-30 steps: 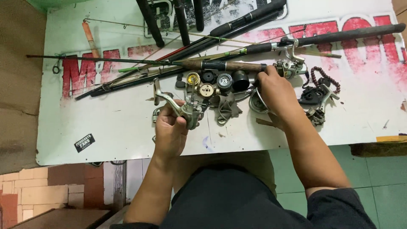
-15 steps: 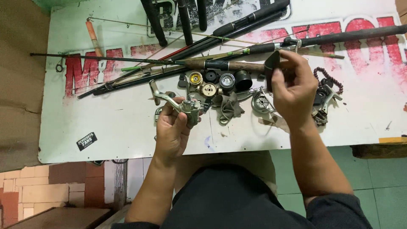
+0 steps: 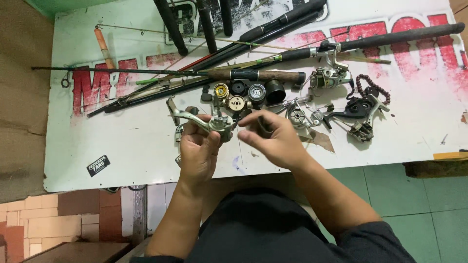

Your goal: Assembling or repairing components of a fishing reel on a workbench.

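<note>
The left hand (image 3: 199, 151) is closed around a silver metal fishing reel body (image 3: 214, 122), thumb and fingers wrapped on its lower part, holding it just above the white board (image 3: 122, 141). The reel body is dull grey metal with a curved arm (image 3: 179, 113) sticking out to its left, and it looks stripped of its spool. The right hand (image 3: 273, 139) is beside it, fingers loosely curled and partly blurred; its fingertips (image 3: 246, 136) come close to the reel body, and it seems to pinch a small dark ring-shaped part (image 3: 265, 127) (too blurred to be sure what it is).

Just beyond the hands lies a cluster of round parts: a gold-topped spool (image 3: 221, 90), a cream one (image 3: 237, 103), a chrome one (image 3: 256, 91) and a black cup-shaped one (image 3: 275, 90). To the right are another stripped reel (image 3: 297, 114), a dark reel frame (image 3: 360, 112) and a string of brown beads (image 3: 373, 84). Several fishing rods (image 3: 273, 24) with black handles lie slanted across the far side of the board, one with a cork-brown grip (image 3: 263, 75) and one carrying a mounted silver reel (image 3: 331, 75). The board is painted white with worn red lettering.
</note>
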